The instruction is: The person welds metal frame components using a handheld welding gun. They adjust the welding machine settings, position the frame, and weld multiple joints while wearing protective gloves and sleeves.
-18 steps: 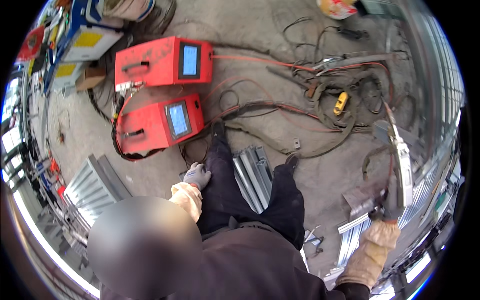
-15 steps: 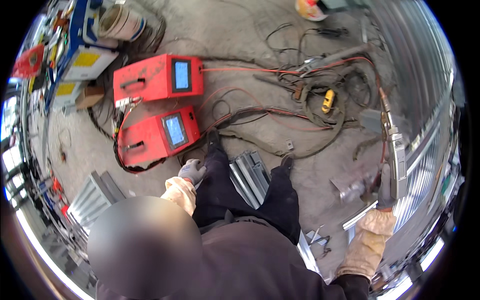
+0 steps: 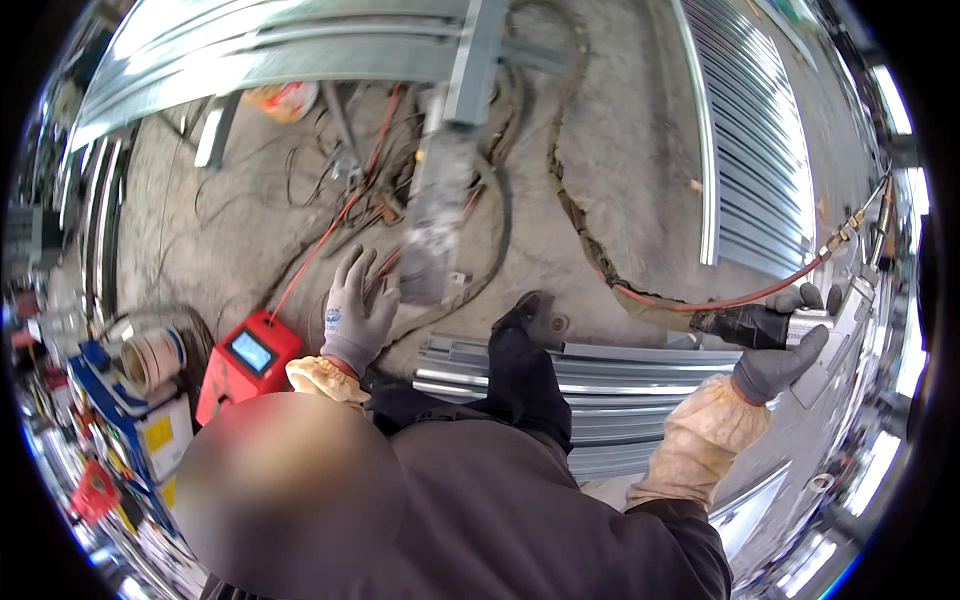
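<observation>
Head view has swung: right hand [image 3: 775, 365] now grips welding torch [image 3: 745, 325] above stacked metal channels [image 3: 620, 375]; left hand [image 3: 358, 310] spread open, empty.

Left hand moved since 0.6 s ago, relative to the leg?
Yes. The left hand has come off the dark trouser leg and now hangs open, fingers spread, over the concrete floor, next to the red box.

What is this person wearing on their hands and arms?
Both hands wear grey knitted work gloves: the left hand has a small blue mark on its back, the right hand is plain. Over each wrist sits a long, pale yellow, crinkled leather-like cuff. Above the cuffs come dark grey jacket sleeves.
</observation>
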A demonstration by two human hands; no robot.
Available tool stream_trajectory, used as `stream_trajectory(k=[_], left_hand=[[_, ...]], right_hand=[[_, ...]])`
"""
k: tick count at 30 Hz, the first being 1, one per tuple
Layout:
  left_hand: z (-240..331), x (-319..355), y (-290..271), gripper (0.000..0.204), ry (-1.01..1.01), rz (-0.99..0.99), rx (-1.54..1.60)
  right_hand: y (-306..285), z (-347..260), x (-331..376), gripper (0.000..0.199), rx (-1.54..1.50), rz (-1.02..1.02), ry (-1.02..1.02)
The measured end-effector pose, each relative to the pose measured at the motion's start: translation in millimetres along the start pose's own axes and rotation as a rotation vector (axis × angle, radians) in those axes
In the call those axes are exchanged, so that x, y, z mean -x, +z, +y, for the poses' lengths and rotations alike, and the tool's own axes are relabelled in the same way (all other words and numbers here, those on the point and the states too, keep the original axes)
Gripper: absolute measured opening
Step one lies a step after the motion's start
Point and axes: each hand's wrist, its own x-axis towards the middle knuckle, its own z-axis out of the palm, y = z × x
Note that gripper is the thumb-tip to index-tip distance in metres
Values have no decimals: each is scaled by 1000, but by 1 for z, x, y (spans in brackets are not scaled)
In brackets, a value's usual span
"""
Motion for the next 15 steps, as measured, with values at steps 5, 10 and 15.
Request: stream_trajectory(k=[5,10,15], left_hand=[[74,-62,95,76,34,-42,-481],[81,-64,98,82,-36,-71,-745],[92,-95,103,58,-84,-67,-693]], right_hand=[[-70,38,-73,50,244,262,83],[-89,16,-146,51,53,325,224],[-109,67,-239,51,-74,237,174]])
